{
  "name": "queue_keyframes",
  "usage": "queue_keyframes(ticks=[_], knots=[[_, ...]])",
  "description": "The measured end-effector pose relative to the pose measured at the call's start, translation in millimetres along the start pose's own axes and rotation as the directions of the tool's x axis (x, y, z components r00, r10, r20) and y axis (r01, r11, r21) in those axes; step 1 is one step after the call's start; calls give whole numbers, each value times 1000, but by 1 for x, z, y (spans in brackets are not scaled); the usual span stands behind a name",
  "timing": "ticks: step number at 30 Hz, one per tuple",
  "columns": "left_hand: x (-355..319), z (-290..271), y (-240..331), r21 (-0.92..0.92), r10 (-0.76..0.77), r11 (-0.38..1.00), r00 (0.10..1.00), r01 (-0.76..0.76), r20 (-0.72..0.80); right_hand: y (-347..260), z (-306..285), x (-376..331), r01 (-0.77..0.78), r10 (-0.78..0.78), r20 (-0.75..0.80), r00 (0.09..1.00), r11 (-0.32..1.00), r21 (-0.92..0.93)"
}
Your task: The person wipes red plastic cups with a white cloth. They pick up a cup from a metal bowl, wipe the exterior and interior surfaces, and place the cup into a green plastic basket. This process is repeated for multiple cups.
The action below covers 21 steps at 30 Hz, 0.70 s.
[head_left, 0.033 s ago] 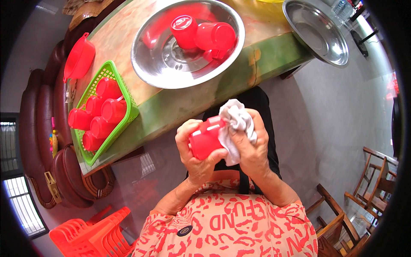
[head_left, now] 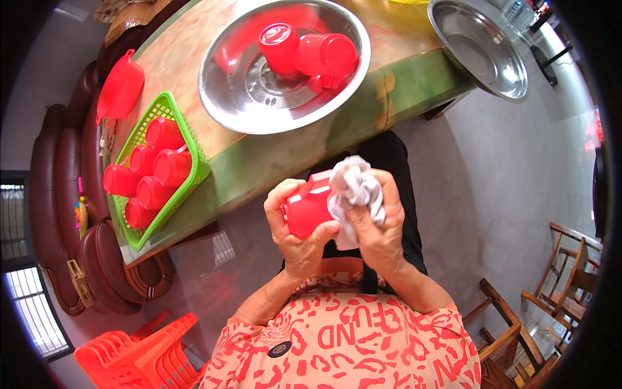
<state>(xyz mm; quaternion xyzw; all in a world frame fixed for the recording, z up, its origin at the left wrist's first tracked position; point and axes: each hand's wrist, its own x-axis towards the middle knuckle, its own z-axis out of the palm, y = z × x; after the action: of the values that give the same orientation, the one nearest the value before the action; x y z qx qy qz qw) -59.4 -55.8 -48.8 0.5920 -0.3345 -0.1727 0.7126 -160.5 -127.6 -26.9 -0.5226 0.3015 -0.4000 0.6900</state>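
Over my lap I hold a red plastic cup (head_left: 304, 214) sideways, with my left hand (head_left: 297, 251) closed round its base end. A crumpled white-grey cloth (head_left: 356, 191) is bunched in my right hand (head_left: 381, 240) and pressed against the cup's other end, hiding the rim. Beyond my hands, a wide steel basin (head_left: 223, 110) on the table holds more red cups (head_left: 327, 55). To the left, a green plastic basket (head_left: 197, 174) contains several red cups (head_left: 172, 167) placed bottom up.
The green marble-look table (head_left: 259, 152) has its edge just past my knees. A red plastic basin (head_left: 120, 87) leans at far left; another steel basin (head_left: 476, 48) overhangs the right corner. Orange plastic chairs (head_left: 139, 356) stand at lower left, wooden chairs (head_left: 505, 324) at lower right.
My right hand and the cloth have shifted slightly down and left against the cup. The cup has moved a little left with my left hand.
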Motion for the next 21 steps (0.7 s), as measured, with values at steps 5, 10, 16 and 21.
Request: queue_keyframes(ticks=[5,10,16,21], knots=[[5,2,9,-224,-321,923,947,313,-4,19,2,-8,461,-446,121,887,839,-288],[7,-6,11,-364,-481,791,868,492,128,13,-8,6,678,-594,334,732,683,-272],[26,-29,7,-555,-557,224,572,801,602,-10,-29,30,505,-456,449,768,863,14],[27,-27,13,-377,-492,389,535,841,686,-13,-27,39,542,-444,378,812,814,-209]])
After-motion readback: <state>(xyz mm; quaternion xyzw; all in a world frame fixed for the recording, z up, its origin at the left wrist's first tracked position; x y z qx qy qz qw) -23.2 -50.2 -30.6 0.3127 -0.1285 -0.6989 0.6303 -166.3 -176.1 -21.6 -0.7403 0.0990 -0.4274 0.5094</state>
